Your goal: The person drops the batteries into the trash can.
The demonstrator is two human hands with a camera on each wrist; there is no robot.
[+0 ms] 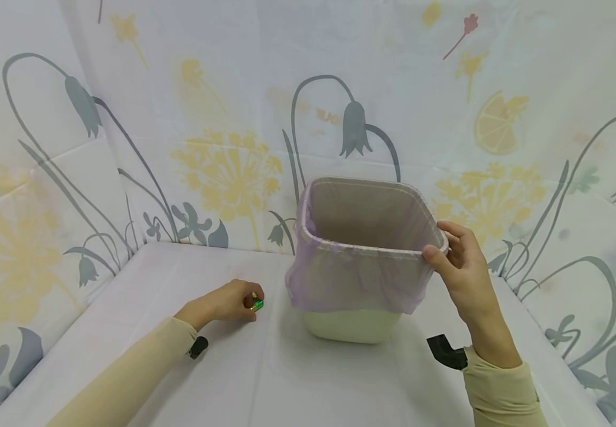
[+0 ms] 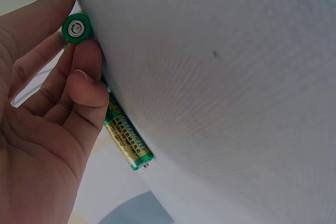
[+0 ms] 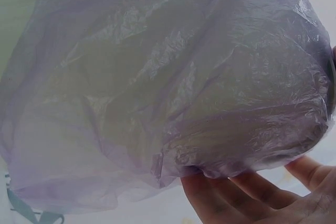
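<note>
My left hand [image 1: 227,301] is low over the white cloth, left of the trash bin. Between its thumb and curled fingers it pinches a green-and-gold battery [image 2: 76,28], seen end-on in the left wrist view. A second battery [image 2: 128,139] of the same kind lies along the cloth, its upper end hidden behind the fingertips. The pale trash bin [image 1: 353,327] stands upright, lined with a thin purple bag [image 1: 361,279] folded down over its outside. My right hand [image 1: 465,267] grips the right front corner of the bagged rim, thumb on top and fingers outside.
A white cloth [image 1: 275,385] covers the table. Flower-printed curtains [image 1: 233,89] enclose the back and both sides, the back one close behind the bin. Black wrist straps or mounts [image 1: 446,353] stick out by both cuffs.
</note>
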